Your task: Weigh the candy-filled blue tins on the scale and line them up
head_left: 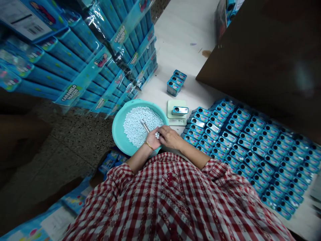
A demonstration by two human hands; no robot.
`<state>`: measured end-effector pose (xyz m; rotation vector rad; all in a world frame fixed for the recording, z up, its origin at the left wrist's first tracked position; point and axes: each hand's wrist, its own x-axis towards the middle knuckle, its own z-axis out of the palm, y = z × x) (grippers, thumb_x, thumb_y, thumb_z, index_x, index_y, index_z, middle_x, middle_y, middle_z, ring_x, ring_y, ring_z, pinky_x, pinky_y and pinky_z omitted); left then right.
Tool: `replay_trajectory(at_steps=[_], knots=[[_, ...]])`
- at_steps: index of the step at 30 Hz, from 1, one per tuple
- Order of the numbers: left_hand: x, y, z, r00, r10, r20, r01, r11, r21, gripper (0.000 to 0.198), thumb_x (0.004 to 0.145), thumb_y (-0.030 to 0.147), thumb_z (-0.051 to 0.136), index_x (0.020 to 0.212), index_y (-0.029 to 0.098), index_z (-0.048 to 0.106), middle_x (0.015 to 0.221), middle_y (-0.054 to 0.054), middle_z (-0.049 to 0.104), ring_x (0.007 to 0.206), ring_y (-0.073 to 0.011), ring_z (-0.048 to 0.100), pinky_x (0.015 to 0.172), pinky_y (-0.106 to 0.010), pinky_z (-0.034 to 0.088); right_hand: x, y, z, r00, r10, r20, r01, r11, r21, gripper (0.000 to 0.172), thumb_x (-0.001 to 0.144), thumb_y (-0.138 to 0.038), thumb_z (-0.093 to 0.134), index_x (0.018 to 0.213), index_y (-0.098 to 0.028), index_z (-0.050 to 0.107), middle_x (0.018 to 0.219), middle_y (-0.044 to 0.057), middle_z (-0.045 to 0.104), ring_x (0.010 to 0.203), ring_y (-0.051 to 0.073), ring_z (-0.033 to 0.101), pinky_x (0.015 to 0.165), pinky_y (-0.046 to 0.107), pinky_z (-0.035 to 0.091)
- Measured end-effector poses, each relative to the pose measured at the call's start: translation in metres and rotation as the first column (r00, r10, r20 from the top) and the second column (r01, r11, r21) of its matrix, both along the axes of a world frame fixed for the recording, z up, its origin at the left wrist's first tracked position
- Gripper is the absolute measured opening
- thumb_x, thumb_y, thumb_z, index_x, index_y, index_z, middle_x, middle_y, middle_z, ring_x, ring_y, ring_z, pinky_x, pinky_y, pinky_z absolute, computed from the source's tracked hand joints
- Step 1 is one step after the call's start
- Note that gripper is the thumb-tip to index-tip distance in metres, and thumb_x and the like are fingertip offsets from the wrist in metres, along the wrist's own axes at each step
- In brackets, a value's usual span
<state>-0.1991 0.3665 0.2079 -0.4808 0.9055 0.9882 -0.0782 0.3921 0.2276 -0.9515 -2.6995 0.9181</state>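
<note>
My left hand (152, 138) is cupped palm up over the near right rim of a turquoise basin (116, 136), with a few small white candies (157, 135) in it. A shiny metal scoop (144, 126) pokes out beside its fingers over the heap of white candies (136, 117); whether the hand grips it is hidden. My right hand (171, 137) has its fingers bent and closed at the candies in the left palm. Just beyond, a pale green kitchen scale (171, 104) carries one blue and silver tin (180, 110).
Three blue tins (177, 82) stand behind the scale on the white table (180, 30). To the right are packed rows of similar tins (240, 144) beside a large dark panel (271, 60). Stacked blue display boxes (82, 73) rise at the left, above a speckled floor (75, 140).
</note>
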Motion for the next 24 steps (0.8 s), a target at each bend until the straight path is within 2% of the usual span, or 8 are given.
replay_trajectory(at_steps=[2, 5, 11, 13, 16, 18, 20, 24], knots=[[-0.001, 0.002, 0.001, 1.0, -0.017, 0.012, 0.017, 0.999, 0.034, 0.035, 0.092, 0.028, 0.031, 0.103, 0.011, 0.06, 0.087, -0.009, 0.067, 0.089, -0.0181, 0.064, 0.086, -0.034, 0.048, -0.002, 0.001, 0.0, 1.0, 0.025, 0.006, -0.025, 0.999, 0.029, 0.028, 0.084, -0.021, 0.051, 0.108, -0.008, 0.054, 0.103, 0.013, 0.056, 0.101, 0.021, 0.048, 0.089, 0.035, 0.042], [-0.002, 0.005, 0.005, 0.999, -0.038, 0.009, 0.038, 0.998, 0.046, 0.037, 0.093, 0.028, 0.029, 0.106, 0.01, 0.059, 0.093, -0.011, 0.067, 0.091, -0.0182, 0.064, 0.083, -0.032, 0.05, -0.005, 0.006, -0.002, 0.995, 0.078, 0.061, -0.08, 0.996, 0.03, 0.024, 0.086, -0.02, 0.047, 0.106, -0.008, 0.055, 0.1, 0.012, 0.058, 0.095, 0.019, 0.052, 0.085, 0.033, 0.043], [-0.002, 0.014, 0.011, 0.999, -0.035, -0.004, 0.035, 0.999, 0.01, 0.036, 0.093, 0.025, 0.029, 0.102, 0.009, 0.06, 0.083, -0.009, 0.067, 0.08, -0.0162, 0.065, 0.075, -0.028, 0.05, -0.008, 0.015, -0.004, 0.989, 0.125, 0.075, -0.128, 0.991, 0.031, 0.022, 0.087, -0.009, 0.041, 0.101, -0.009, 0.058, 0.099, 0.012, 0.06, 0.089, 0.017, 0.055, 0.078, 0.029, 0.043], [-0.001, 0.017, 0.011, 1.0, -0.006, 0.005, 0.006, 1.0, 0.012, 0.034, 0.093, 0.023, 0.031, 0.093, 0.009, 0.061, 0.07, -0.006, 0.065, 0.067, -0.0132, 0.063, 0.066, -0.023, 0.049, -0.006, 0.02, -0.007, 0.997, 0.079, 0.01, -0.078, 0.997, -0.019, 0.02, 0.086, -0.01, 0.044, 0.099, -0.01, 0.059, 0.096, 0.012, 0.061, 0.089, 0.016, 0.055, 0.077, 0.028, 0.044], [0.001, 0.023, 0.009, 0.997, 0.074, -0.025, -0.073, 0.997, 0.026, 0.031, 0.091, 0.017, 0.034, 0.077, 0.011, 0.06, 0.056, -0.001, 0.059, 0.052, -0.0093, 0.057, 0.056, -0.02, 0.047, 0.005, 0.031, -0.012, 0.982, -0.059, -0.181, 0.034, 0.99, -0.139, 0.019, 0.083, -0.013, 0.049, 0.098, -0.014, 0.06, 0.095, 0.008, 0.063, 0.087, 0.014, 0.057, 0.076, 0.025, 0.044], [0.003, 0.029, 0.008, 0.997, 0.068, -0.029, -0.066, 0.996, 0.065, 0.031, 0.09, 0.017, 0.034, 0.074, 0.011, 0.059, 0.061, -0.004, 0.062, 0.058, -0.011, 0.06, 0.061, -0.022, 0.049, 0.016, 0.042, -0.014, 0.94, -0.194, -0.281, 0.142, 0.971, -0.194, 0.018, 0.082, -0.015, 0.05, 0.096, -0.016, 0.061, 0.09, 0.005, 0.064, 0.08, 0.012, 0.057, 0.073, 0.023, 0.044], [0.004, 0.035, 0.009, 1.0, 0.019, -0.01, -0.018, 0.993, 0.119, 0.032, 0.09, 0.019, 0.034, 0.078, 0.009, 0.062, 0.072, -0.009, 0.067, 0.071, -0.0153, 0.065, 0.072, -0.028, 0.051, 0.028, 0.054, -0.015, 0.898, -0.314, -0.309, 0.258, 0.943, -0.21, 0.016, 0.081, -0.018, 0.051, 0.093, -0.017, 0.062, 0.08, 0.002, 0.063, 0.07, 0.011, 0.056, 0.067, 0.022, 0.044], [0.006, 0.051, 0.01, 1.0, 0.007, -0.018, -0.003, 0.984, 0.179, 0.03, 0.089, 0.019, 0.036, 0.084, 0.009, 0.064, 0.082, -0.012, 0.069, 0.085, -0.0191, 0.066, 0.084, -0.035, 0.05, 0.042, 0.079, -0.014, 0.896, -0.391, -0.211, 0.384, 0.92, -0.077, 0.017, 0.079, -0.019, 0.053, 0.093, -0.016, 0.063, 0.077, 0.003, 0.062, 0.069, 0.013, 0.056, 0.066, 0.023, 0.044]])
